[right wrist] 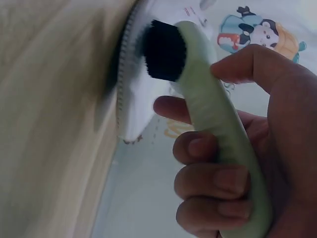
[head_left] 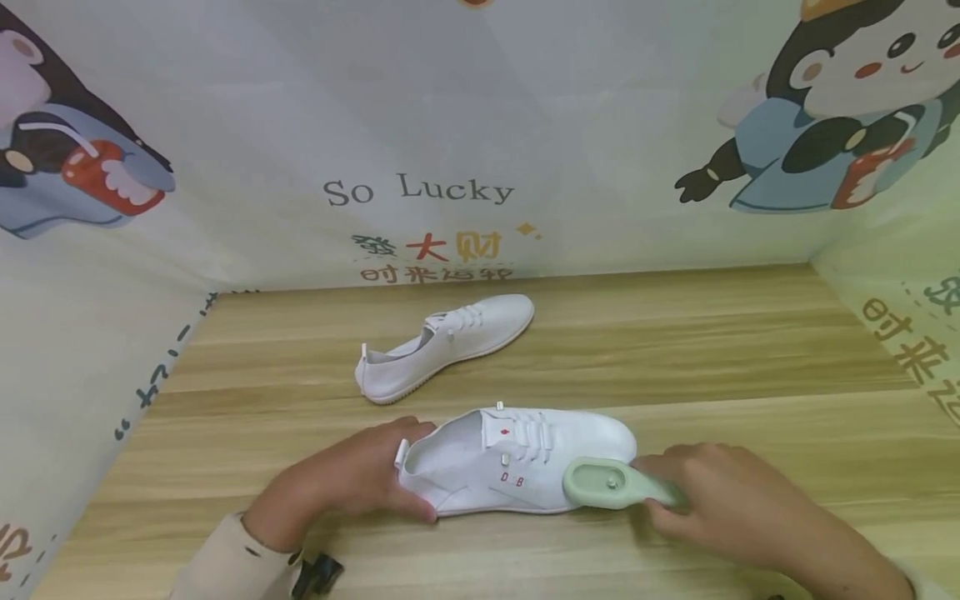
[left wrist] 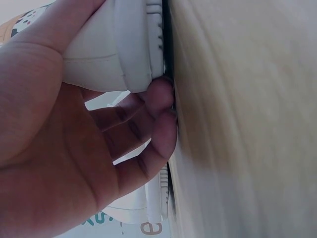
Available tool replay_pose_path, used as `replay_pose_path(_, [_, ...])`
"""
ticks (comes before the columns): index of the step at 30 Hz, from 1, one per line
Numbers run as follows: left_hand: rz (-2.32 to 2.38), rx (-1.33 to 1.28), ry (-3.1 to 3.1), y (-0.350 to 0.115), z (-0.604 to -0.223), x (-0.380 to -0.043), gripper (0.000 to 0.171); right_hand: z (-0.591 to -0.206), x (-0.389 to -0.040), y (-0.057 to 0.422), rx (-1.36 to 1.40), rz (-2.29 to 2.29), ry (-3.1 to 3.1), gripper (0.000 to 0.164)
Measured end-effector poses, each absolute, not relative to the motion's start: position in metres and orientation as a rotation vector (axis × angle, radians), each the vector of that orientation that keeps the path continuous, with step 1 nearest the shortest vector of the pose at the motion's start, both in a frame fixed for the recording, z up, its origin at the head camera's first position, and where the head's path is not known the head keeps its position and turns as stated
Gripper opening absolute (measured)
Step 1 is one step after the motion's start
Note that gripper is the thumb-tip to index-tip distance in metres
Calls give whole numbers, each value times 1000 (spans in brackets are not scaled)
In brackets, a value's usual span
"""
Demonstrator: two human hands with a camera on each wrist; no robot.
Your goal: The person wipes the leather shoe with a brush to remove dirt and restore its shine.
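A white lace-up shoe (head_left: 517, 467) lies sole down on the wood-grain surface, toe to the right. Round its heel my left hand (head_left: 367, 471) holds it, thumb on the near side and the other fingers on the far side. In my right hand (head_left: 720, 496) is a pale green shoe brush (head_left: 607, 483), gripped by its handle. Dark bristles (right wrist: 166, 49) face the shoe's side near the toe in the right wrist view. In the left wrist view, the fingertips (left wrist: 161, 96) sit low by the shoe's heel (left wrist: 99, 59).
A second white shoe (head_left: 450, 346) lies farther back, toe pointing right and away. Behind it rises a printed backdrop (head_left: 600, 167) with cartoon figures and lettering, which also lines both sides. A small black object (head_left: 318, 575) shows by the left sleeve (head_left: 232, 562).
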State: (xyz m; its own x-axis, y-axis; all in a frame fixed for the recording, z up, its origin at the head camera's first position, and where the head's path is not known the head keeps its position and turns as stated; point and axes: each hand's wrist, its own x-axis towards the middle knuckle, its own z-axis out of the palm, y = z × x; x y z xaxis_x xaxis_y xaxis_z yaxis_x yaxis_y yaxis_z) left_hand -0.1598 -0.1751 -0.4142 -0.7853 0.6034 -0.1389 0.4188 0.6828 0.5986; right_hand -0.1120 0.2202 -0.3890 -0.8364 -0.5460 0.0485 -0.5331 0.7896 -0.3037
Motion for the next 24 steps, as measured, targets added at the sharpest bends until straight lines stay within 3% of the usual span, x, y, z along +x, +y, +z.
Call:
replay_pose_path(8, [822, 826, 2557, -176, -416, -161, 62, -398, -110, 211, -1040, -419, 3006, 39])
replay_pose_path(24, [813, 795, 2546, -174, -410, -160, 64, -404, -118, 210, -817, -493, 3186, 45])
